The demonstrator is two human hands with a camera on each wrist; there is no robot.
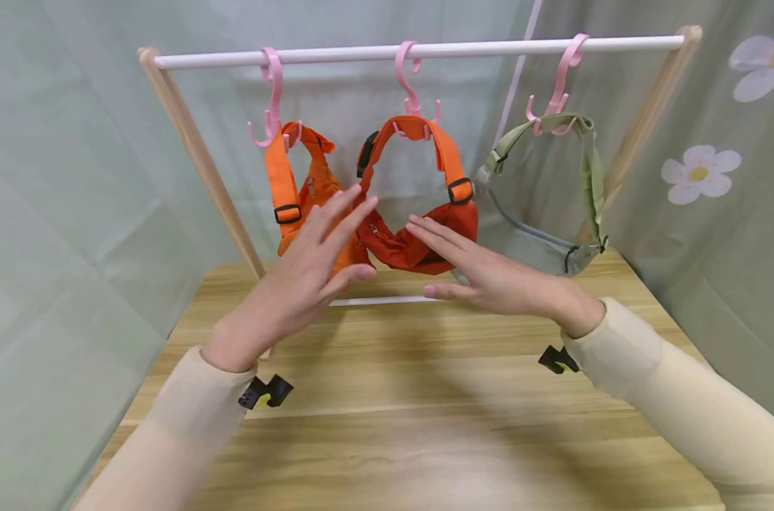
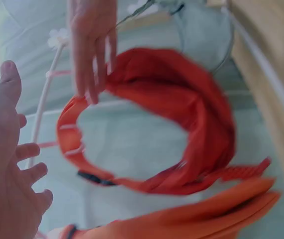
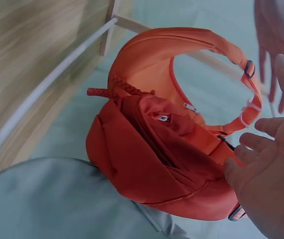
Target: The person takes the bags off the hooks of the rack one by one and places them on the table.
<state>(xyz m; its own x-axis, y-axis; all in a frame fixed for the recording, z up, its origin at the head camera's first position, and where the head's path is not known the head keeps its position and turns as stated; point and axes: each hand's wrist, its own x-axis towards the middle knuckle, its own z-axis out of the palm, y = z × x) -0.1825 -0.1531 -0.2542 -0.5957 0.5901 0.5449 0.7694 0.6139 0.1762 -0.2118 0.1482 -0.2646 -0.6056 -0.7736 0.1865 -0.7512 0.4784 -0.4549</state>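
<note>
A red sling bag with an orange strap hangs from the middle pink hook. To its left an orange bag hangs by its strap, and a grey-green waist bag hangs at the right. My left hand is raised before the orange bag, fingers extended and holding nothing. My right hand reaches in front of the red bag, its fingertips overlapping it in the head view. The right wrist view shows the red bag's zip and braided cord beside my loosely bent fingers.
A white rail on wooden uprights carries the pink hooks. The rack stands on a wood-grain table, with a lower white bar near the surface. Pale curtains with white flowers surround it.
</note>
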